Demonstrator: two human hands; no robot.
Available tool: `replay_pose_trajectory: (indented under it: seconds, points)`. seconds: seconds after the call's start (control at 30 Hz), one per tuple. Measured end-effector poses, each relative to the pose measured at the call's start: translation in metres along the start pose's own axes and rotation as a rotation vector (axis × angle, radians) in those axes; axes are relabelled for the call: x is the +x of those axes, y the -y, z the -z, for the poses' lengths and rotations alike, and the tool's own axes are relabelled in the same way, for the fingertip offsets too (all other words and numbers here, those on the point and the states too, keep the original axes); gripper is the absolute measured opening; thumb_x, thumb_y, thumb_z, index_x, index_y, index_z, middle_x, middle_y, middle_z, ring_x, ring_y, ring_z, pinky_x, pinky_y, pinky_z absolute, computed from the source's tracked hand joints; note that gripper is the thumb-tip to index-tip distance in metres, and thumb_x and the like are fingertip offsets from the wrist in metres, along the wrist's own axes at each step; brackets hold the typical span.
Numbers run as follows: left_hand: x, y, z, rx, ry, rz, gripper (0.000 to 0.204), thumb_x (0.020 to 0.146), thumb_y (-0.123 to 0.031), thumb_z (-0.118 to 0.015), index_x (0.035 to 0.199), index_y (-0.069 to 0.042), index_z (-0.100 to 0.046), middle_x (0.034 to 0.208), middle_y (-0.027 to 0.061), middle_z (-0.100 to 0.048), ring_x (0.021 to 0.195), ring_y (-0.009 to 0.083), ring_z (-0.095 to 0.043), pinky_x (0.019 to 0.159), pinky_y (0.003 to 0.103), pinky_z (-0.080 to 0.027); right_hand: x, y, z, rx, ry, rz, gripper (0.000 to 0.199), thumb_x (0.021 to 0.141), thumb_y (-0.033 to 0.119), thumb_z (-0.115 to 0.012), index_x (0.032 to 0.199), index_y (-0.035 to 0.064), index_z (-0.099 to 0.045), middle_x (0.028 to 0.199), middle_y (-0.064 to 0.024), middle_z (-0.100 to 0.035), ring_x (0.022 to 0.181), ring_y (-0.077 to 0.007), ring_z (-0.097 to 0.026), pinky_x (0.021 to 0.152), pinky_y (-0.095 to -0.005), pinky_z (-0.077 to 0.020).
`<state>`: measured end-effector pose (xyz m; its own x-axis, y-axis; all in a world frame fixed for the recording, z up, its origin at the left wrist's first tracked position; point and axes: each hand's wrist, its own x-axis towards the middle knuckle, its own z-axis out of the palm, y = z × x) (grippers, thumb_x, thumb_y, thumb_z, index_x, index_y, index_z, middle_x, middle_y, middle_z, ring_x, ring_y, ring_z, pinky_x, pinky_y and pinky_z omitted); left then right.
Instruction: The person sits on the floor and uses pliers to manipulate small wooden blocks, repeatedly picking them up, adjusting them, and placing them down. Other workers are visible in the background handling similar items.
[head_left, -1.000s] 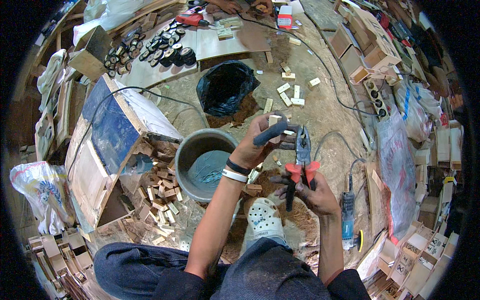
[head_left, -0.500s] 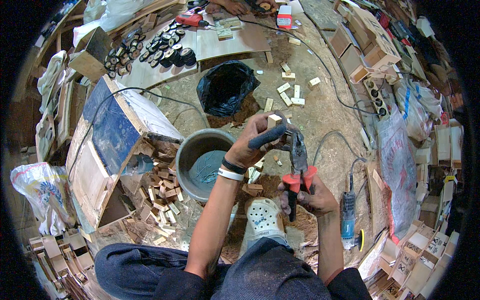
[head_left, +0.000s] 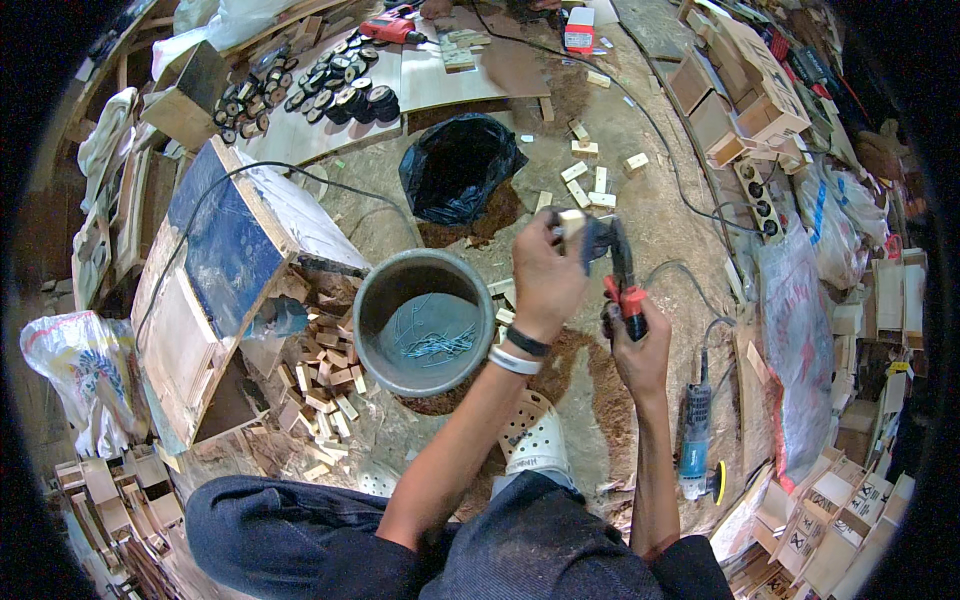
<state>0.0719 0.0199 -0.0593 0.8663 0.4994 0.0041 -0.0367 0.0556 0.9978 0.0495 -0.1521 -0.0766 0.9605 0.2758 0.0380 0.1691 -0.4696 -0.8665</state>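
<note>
My left hand (head_left: 548,275) is closed around a small pale wooden block (head_left: 572,222), which is blurred by motion. Dark wrapping covers part of its fingers. My right hand (head_left: 640,345) grips pliers (head_left: 621,262) by their red and black handles, the head pointing up. The jaws are beside the block, but whether they touch it I cannot tell. Left of my forearm stands a grey basin (head_left: 371,345) with thin metal nails or wires (head_left: 440,344) lying in it.
Loose wooden blocks lie beyond my hands (head_left: 600,180) and in a pile (head_left: 325,370) left of the basin. A black plastic bag (head_left: 420,195) stands open ahead. An angle grinder (head_left: 694,440) is at right, a red drill (head_left: 390,30) far off. Cables cross the floor.
Both hands have shifted: the left to the right with the block, the right upward with the pliers. More of the basin's contents shows. The far person's hands have mostly drawn out of view.
</note>
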Motion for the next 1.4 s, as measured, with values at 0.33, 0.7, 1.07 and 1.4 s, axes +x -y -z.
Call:
replay_pose_trajectory:
  seconds: [0.33,0.7,1.07,1.4]
  points:
    - [0.006,-0.018,0.032,-0.381,0.229,0.18,0.018,0.096,-0.013,-0.069,0.107,0.001,-0.067,0.1,0.0092,-0.074,0.085,0.0142,-0.073,0.075,0.029,-0.062,-0.003,0.007,0.011,0.31,0.276,-0.115,0.026,0.1,0.002,-0.059,0.125,-0.002,-0.064,0.104,-0.0084,-0.072,0.081,-0.0116,-0.061,0.073,-0.029,-0.0511]
    - [0.009,-0.025,0.041,-0.448,0.471,0.412,0.03,0.095,-0.022,-0.07,0.11,0.003,-0.067,0.103,0.0108,-0.074,0.087,0.0179,-0.073,0.083,0.033,-0.061,0.004,0.001,0.031,0.212,0.337,0.024,0.021,0.1,0.005,-0.059,0.119,-0.0021,-0.065,0.098,-0.0057,-0.07,0.078,-0.0113,-0.06,0.068,-0.0281,-0.0505]
    - [-0.007,-0.035,0.01,-0.491,0.202,0.342,0.019,0.095,-0.017,-0.072,0.103,0.0,-0.068,0.098,0.0055,-0.072,0.083,0.0123,-0.069,0.076,0.029,-0.059,0.009,0.007,0.011,0.023,0.004,0.078,0.032,0.086,-0.006,-0.063,0.116,0.0039,-0.064,0.084,-0.0072,-0.066,0.074,-0.0169,-0.062,0.069,-0.0316,-0.0504]
    - [-0.019,-0.041,-0.006,-0.344,-0.045,0.149,0.011,0.095,-0.006,-0.069,0.098,0.004,-0.067,0.087,0.0023,-0.068,0.075,0.0046,-0.058,0.064,0.024,-0.048,0.005,0.013,-0.005,-0.104,-0.128,0.198,0.03,0.088,-0.007,-0.06,0.116,0.0022,-0.067,0.087,-0.011,-0.064,0.076,-0.0196,-0.061,0.068,-0.0326,-0.0481]
